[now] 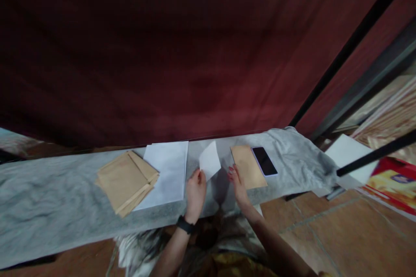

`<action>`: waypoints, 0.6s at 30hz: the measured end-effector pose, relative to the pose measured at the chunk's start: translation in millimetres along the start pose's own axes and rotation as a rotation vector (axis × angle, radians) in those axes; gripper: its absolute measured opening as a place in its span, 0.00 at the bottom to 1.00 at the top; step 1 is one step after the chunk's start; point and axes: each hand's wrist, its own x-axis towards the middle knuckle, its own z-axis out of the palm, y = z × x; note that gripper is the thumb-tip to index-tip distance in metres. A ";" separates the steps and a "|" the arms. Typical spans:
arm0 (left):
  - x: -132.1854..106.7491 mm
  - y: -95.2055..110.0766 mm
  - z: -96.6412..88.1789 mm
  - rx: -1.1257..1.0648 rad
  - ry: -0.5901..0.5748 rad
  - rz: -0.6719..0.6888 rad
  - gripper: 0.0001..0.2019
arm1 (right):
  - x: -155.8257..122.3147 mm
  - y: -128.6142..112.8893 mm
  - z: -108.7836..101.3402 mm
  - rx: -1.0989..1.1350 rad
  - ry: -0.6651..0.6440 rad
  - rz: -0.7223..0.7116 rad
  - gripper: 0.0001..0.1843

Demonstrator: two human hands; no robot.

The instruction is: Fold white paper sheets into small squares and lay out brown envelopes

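Observation:
A small folded white paper is pinched at its lower left corner by my left hand, held up above the grey cloth. My right hand has its fingers stretched out and holds nothing. It is at the left edge of a brown envelope lying on the cloth; whether the fingers touch it I cannot tell. Left of my left hand lie white sheets, partly covered by a pile of brown envelopes.
A phone lies against the right side of the single envelope. Grey cloth covers the narrow bench. Behind it hangs a dark red curtain, with a black metal post at the right. A red and yellow box stands at the far right.

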 end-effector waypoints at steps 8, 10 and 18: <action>-32.4 -9.0 25.5 -0.959 0.098 -0.563 0.13 | -4.0 -25.0 18.4 0.368 -0.224 0.310 0.29; -34.6 -14.6 25.8 -0.954 0.122 -0.569 0.12 | 1.6 -22.3 15.2 0.297 -0.202 0.292 0.25; -10.7 -48.4 2.8 -0.494 0.204 -0.342 0.26 | 27.7 -6.4 -3.0 -0.104 -0.172 0.185 0.16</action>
